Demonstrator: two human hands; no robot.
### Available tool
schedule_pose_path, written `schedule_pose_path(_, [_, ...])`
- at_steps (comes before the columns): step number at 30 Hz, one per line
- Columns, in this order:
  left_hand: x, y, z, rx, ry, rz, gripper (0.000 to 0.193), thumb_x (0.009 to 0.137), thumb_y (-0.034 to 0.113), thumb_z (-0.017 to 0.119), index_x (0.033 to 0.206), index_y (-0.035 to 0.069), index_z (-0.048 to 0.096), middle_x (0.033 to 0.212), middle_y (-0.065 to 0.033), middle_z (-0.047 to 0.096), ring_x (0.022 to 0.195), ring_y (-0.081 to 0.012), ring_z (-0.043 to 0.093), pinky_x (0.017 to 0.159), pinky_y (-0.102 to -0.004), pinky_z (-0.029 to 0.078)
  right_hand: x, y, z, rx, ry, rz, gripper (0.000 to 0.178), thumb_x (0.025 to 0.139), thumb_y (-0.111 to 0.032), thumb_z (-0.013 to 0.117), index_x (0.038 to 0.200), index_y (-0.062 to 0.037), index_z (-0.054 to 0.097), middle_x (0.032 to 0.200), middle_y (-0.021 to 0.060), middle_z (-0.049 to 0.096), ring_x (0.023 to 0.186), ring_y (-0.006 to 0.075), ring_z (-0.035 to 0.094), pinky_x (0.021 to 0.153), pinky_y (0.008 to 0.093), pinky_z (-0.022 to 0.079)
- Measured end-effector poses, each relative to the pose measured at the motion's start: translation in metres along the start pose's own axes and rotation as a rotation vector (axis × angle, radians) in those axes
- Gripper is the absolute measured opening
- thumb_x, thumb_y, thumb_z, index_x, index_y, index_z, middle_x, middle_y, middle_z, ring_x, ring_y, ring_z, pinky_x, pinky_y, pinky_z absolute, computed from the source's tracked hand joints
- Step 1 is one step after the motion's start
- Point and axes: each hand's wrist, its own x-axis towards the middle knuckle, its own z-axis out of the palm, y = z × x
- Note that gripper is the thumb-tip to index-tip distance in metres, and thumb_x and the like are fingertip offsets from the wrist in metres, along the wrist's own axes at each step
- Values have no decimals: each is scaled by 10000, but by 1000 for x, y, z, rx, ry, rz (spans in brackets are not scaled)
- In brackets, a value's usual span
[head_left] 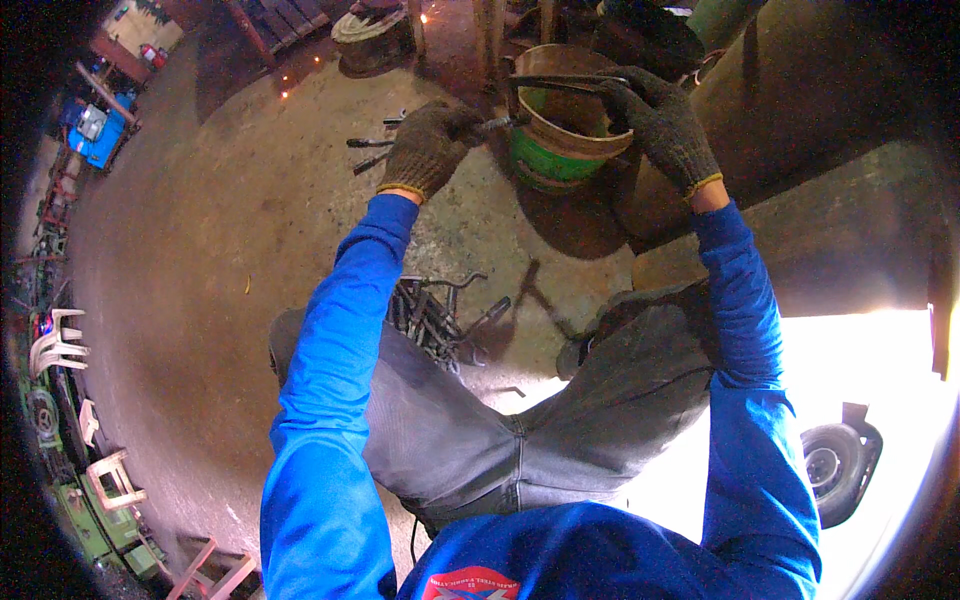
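Bent dark steel rod (560, 85) held above rusty green-banded metal bucket (562, 140)
Gloved left hand (430, 148) and right hand (665, 125), fingers closed round opposite rod ends, apparently for two-handed control

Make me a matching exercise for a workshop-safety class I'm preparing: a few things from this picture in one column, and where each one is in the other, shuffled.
Things:
1. bent metal rod
2. rusty bucket with green band
3. pile of metal rods
4. white plastic chair

Places:
A. far off at the left edge of the view
B. on the floor beside the left knee
C. gripped in both gloved hands, left hand and right hand
D. on the floor just beneath the hands

Pairs: 1-C, 2-D, 3-B, 4-A
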Motion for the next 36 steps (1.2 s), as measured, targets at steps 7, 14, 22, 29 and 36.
schedule_pose_path(7, [-1,1,-2,-16,10,44,249,838,295,664,922,70,731,855,-144,651,799,-324,631,733,-401,496,3,12,1,-89,11,-61,270,952,-201,570,1142,-25,646,940,43,671,808,101,586,731,247,499])
schedule_pose_path(14, [-1,-9,7,44,22,101,206,835,248,664,918,73,734,857,-148,652,811,-312,630,741,-403,500,3,14,3,-20,3,-3,269,951,-206,579,1136,-24,649,928,37,666,784,99,583,713,245,499])
schedule_pose_path(22, [-3,-8,8,57,-21,26,248,857,299,628,901,75,725,908,-138,676,858,-326,623,785,-411,493,-1,-13,5,44,11,126,289,960,-233,556,1126,-16,648,926,47,664,799,99,588,721,252,503])
schedule_pose_path(29, [-29,0,-22,-5,-35,-130,387,825,399,624,947,42,712,907,-185,677,858,-357,638,777,-430,482,41,65,0,-168,82,130,335,942,-314,538,1102,-48,663,935,95,670,787,221,610,736,331,495])
schedule_pose_path(36, [-52,14,-58,-33,-65,-330,416,830,399,616,933,4,699,900,-203,680,849,-347,651,777,-412,485,89,136,28,-443,20,362,451,897,-453,516,1093,-80,675,901,168,690,827,309,662,767,416,512])
